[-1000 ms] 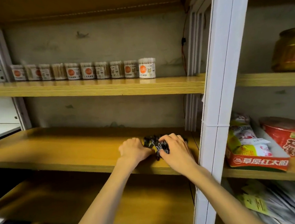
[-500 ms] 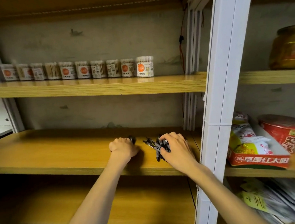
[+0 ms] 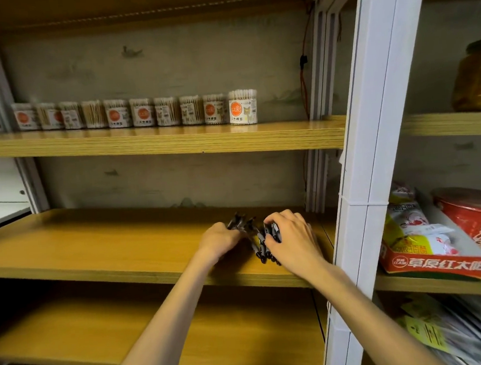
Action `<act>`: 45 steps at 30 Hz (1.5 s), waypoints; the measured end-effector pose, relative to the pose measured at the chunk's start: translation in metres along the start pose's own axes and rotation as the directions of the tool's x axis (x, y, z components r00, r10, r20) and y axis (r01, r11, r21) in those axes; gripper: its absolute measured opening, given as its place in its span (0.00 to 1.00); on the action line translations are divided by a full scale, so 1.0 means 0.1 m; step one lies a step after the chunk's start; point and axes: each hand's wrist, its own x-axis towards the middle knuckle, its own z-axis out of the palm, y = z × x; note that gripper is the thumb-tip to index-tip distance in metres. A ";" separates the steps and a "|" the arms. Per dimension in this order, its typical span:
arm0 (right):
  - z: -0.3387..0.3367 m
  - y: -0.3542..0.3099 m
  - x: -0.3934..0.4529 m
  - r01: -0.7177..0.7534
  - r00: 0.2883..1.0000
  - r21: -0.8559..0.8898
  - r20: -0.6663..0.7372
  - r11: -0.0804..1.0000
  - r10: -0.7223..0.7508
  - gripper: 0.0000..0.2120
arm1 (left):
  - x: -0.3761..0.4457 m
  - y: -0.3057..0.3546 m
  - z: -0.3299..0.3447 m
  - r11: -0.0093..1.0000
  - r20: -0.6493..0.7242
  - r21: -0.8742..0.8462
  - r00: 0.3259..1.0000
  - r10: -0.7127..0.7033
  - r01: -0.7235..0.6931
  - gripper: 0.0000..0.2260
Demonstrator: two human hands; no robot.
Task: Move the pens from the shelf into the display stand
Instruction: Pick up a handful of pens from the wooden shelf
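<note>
Several black pens (image 3: 260, 244) lie in a loose bunch on the middle wooden shelf (image 3: 109, 250), near its right end. My left hand (image 3: 219, 238) grips a few of them, whose dark ends stick out above its fingers. My right hand (image 3: 291, 238) curls its fingers over the right side of the bunch and holds pens there. Both hands hide much of the pile. No display stand is in view.
A row of cotton-swab tubs (image 3: 141, 113) lines the upper shelf. A white upright post (image 3: 375, 154) stands just right of my right hand. Beyond it sit snack packets (image 3: 428, 242), a red noodle bowl (image 3: 475, 215) and an amber jar (image 3: 478, 77).
My left hand moved left away from the pile half a second ago and has come back to it, now gripping a few pens. My right hand stayed on the bunch.
</note>
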 end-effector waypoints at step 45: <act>0.11 -0.08 0.06 0.029 0.999 0.025 0.037 0.999 -0.030 0.13 | 0.07 -0.26 -0.09 0.740 -0.318 -0.634 0.948 0.016 -0.225 0.08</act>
